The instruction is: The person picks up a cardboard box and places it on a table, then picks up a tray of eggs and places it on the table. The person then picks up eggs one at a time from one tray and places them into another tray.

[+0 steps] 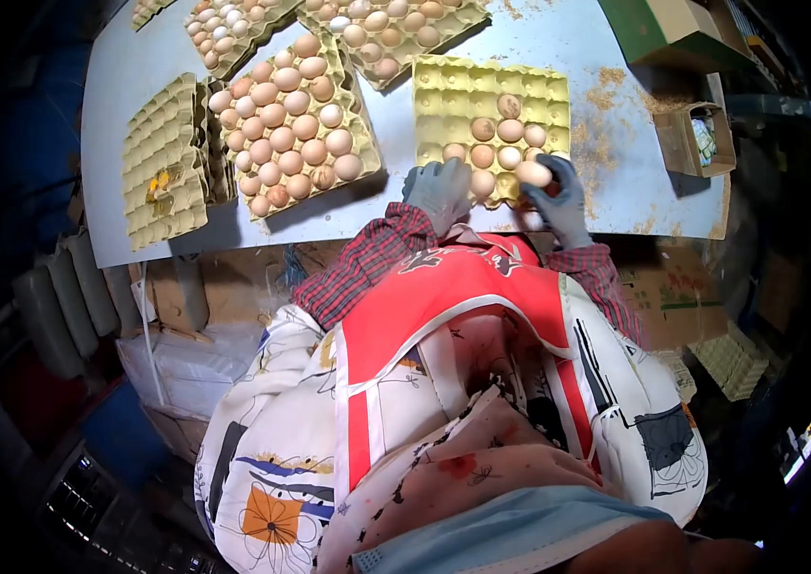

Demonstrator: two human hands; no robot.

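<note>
My right hand (563,199), in a grey glove, pinches a light brown egg (533,174) over the front right part of a yellow egg tray (439,103). My left hand (439,194), gloved too, is at the tray's front left corner with its fingers bent and closed; what they grip is hidden. Several brown and pale eggs (511,132) sit in the tray's middle and front cups, one with dark marks (509,105). The cups in the back rows and along the left show bare.
Left of this tray stands a tray full of eggs (281,139). Farther left, a stacked egg tray (161,143) holds a broken egg's yolk (158,182). More filled trays (396,29) lie at the back. Cardboard boxes (697,139) stand on the right, near scattered brown bits (601,96).
</note>
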